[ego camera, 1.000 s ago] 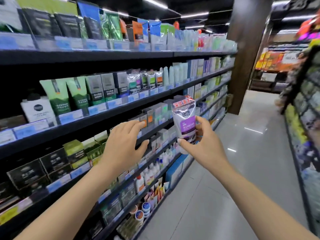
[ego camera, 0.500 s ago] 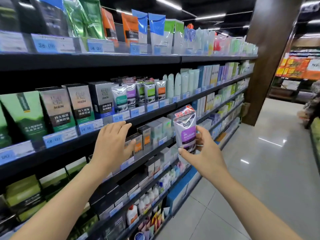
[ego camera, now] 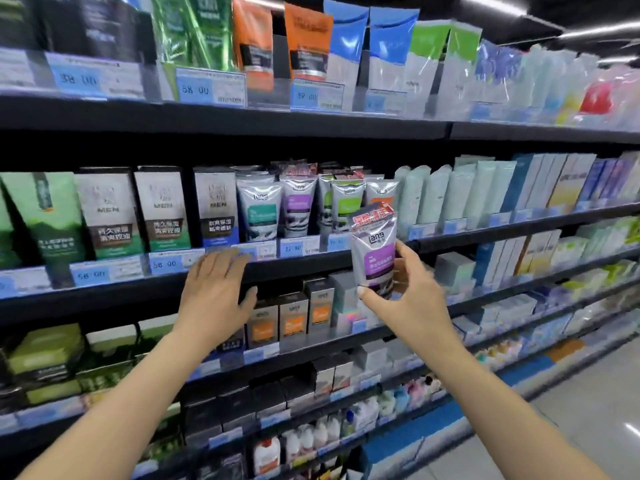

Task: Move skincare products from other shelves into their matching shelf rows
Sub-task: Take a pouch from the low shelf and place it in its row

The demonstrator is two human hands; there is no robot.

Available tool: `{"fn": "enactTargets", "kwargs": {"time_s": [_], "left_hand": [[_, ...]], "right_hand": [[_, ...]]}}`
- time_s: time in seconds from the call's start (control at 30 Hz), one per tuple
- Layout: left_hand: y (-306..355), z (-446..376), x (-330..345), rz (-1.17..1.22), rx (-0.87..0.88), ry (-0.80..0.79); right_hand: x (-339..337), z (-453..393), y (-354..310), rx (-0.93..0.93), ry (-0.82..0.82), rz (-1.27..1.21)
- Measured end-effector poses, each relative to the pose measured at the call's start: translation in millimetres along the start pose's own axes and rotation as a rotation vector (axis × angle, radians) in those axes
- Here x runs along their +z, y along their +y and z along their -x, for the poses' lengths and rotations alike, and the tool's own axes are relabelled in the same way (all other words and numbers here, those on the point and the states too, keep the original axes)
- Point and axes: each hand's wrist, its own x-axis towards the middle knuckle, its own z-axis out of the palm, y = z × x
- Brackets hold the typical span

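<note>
The right hand pinches a silver-and-purple tube upright, thumb at its lower end, in front of the shelves. The left hand reaches flat, fingers straight, toward the shelf edge; beyond stands a row of matching tubes.

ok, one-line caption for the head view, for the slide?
Right hand holds a purple tube before matching shelf tubes; left hand open.

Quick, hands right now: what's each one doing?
Left hand: open, fingers straight, holding nothing.
Right hand: gripping the silver tube with a purple label.
</note>
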Motion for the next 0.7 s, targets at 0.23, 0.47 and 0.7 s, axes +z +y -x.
{"fn": "enactTargets", "kwargs": {"time_s": [0.23,0.47,0.7], "left_hand": [[-3,-6,0,-0.058,-0.068,-0.047],[-6,-17,-3,-0.048,-0.032,0.010],[-13,-20,1,-0.048,0.053,-0.009]], "right_hand": [[19,-69,0,-0.100,-0.035,-0.101],[61,-127,-18,-0.129,-0.013,-0.154],[102,-154,-20,-0.109,-0.009,-0.165]]}}
